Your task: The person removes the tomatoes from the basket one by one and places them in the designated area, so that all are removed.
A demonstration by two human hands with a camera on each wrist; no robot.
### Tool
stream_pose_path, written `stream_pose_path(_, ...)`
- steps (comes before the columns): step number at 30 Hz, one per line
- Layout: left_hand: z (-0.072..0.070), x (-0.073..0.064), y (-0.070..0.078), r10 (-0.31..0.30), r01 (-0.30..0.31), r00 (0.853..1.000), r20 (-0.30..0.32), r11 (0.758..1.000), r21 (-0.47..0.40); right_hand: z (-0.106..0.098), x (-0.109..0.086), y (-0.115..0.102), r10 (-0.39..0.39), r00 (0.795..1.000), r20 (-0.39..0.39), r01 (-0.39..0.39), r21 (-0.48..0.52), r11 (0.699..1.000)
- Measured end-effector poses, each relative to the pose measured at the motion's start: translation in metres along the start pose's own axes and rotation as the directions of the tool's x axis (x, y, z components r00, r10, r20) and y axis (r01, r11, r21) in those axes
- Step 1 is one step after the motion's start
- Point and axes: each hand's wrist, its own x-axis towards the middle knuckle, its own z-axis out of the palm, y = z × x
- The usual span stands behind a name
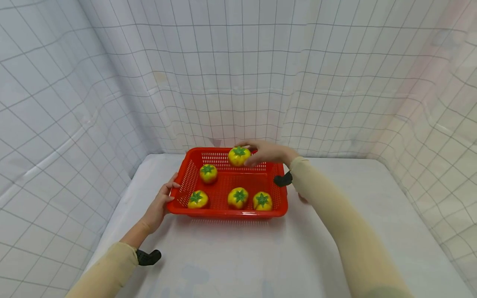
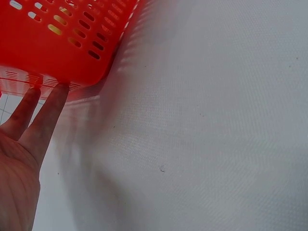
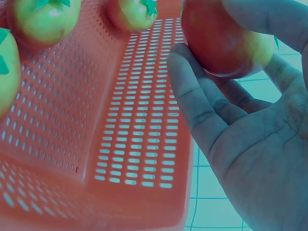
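Observation:
In the head view, a red plastic basket [image 1: 238, 213] with slotted walls stands on the white table. Its left rim is held by my left hand [image 1: 158, 209]; in the left wrist view two fingers [image 2: 50, 108] lie against the outer wall. Over the basket's back edge, my right hand [image 1: 266, 152] grips a yellow tomato-like fruit [image 1: 239, 157] with a star of green leaves. The right wrist view shows this fruit's reddish side [image 3: 216, 41] between thumb and fingers. Several similar fruits lie in the basket, among them one at back left [image 1: 208, 174] and one at front right [image 1: 262, 201].
A white sheet with a grey grid [image 1: 231, 74] hangs behind the table [image 1: 238, 256] and along both sides. Dark wrist mounts [image 1: 148, 257] sit at both sleeves. A small brownish shape [image 1: 303, 198] shows partly behind the right sleeve.

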Motion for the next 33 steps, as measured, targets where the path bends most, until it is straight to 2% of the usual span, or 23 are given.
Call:
stream_pose_path(10,-0.001,-0.002,-0.002,0.006,-0.006,1.0,0.011,1.0,-0.013,-0.008,-0.015,0.004,-0.023,1.0,-0.004,0.023,-0.04,0.999)
stream_pose_path(15,-0.001,-0.001,-0.001,0.011,-0.011,1.0,0.013,1.0,-0.011,-0.012,-0.024,0.006,-0.012,1.0,-0.024,0.01,-0.059,0.998)
stream_pose_path(27,-0.002,0.001,-0.001,0.005,-0.005,1.0,0.01,1.0,-0.02,-0.016,-0.043,0.011,-0.029,0.999,-0.026,0.029,-0.02,0.999)
stream_pose_path(33,-0.002,0.001,-0.002,0.009,-0.009,1.0,0.014,1.0,-0.021,-0.022,-0.057,0.015,-0.001,0.998,-0.064,-0.004,-0.073,0.997)
